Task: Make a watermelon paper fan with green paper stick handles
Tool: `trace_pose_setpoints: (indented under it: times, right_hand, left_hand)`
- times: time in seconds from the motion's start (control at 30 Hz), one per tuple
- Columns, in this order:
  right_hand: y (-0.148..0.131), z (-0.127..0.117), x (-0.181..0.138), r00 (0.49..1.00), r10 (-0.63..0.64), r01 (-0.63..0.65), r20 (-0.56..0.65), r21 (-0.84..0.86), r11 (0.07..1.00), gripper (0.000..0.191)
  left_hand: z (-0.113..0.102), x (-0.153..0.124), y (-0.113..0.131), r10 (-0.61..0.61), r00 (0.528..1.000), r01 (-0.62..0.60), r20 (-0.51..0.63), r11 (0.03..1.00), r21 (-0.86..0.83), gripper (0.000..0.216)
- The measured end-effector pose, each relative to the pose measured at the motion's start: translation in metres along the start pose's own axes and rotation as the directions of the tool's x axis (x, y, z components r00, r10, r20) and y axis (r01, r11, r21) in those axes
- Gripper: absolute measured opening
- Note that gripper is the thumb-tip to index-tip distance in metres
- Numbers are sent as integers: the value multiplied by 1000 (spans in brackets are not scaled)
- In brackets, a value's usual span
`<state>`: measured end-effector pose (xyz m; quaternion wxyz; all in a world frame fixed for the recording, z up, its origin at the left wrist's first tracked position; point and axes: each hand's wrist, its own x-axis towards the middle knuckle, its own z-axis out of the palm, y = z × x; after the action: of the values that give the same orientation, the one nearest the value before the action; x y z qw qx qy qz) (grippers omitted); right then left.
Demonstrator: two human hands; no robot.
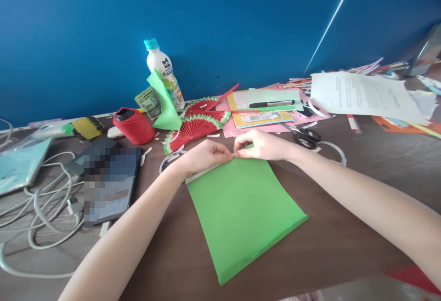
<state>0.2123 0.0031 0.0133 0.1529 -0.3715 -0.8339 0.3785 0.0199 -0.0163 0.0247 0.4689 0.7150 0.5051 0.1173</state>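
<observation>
A sheet of green paper [237, 209] lies slanted on the desk between my arms, with a fold along its near edge. A narrow white strip, which looks like tape [205, 172], runs along the left part of its far edge. My left hand [208, 156] pinches at this edge, fingertips on the strip. Right beside it, my right hand [257, 144] pinches the same edge with thumb and finger, and the two sets of fingertips almost touch. My fingers hide the exact spot they grip.
Behind my hands are red pleated paper fans [196, 126], black scissors [306, 136], a black marker [272, 104] and a bottle [165, 73]. White rings, perhaps tape [339, 149], lie nearby. At left are a tablet [117, 186], white cables [41, 218] and a red-wrapped object [134, 126].
</observation>
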Motion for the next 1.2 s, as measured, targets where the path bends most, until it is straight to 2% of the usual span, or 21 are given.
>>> trace_pose_setpoints:
  times: [0.27, 0.6, 0.8, 0.9, 1.0, 1.1, 1.2]
  right_hand:
    - [6, -3, 1, 994, 64, -69, 87, 50, 996, 22]
    - [10, -3, 3, 993, 58, -65, 98, 74, 995, 25]
    - [12, -4, 3, 992, 73, -82, 103, 89, 993, 25]
    - [14, -5, 2, 991, 88, -100, 104, 114, 988, 22]
    - [16, -9, 2, 991, 116, -123, 71, 102, 987, 20]
    - [20, -13, 2, 992, 123, -123, -29, 6, 992, 19]
    - [26, -14, 4, 982, 118, -139, -149, -137, 981, 20]
  left_hand:
    - [4, 3, -2, 33, 999, -33, -2, 997, 67, 21]
    - [4, 4, -4, 38, 999, -38, 5, 995, 90, 23]
    - [9, 5, -2, 113, 992, -102, -56, 979, 176, 24]
    - [10, 4, -1, 111, 992, -97, -64, 976, 192, 29]
    - [3, 4, -4, 90, 989, -66, -120, 980, 187, 35]
    - [-10, 5, -10, 88, 973, -73, -213, 994, 80, 30]
    - [-26, 5, -14, 50, 914, 2, -402, 992, 127, 23]
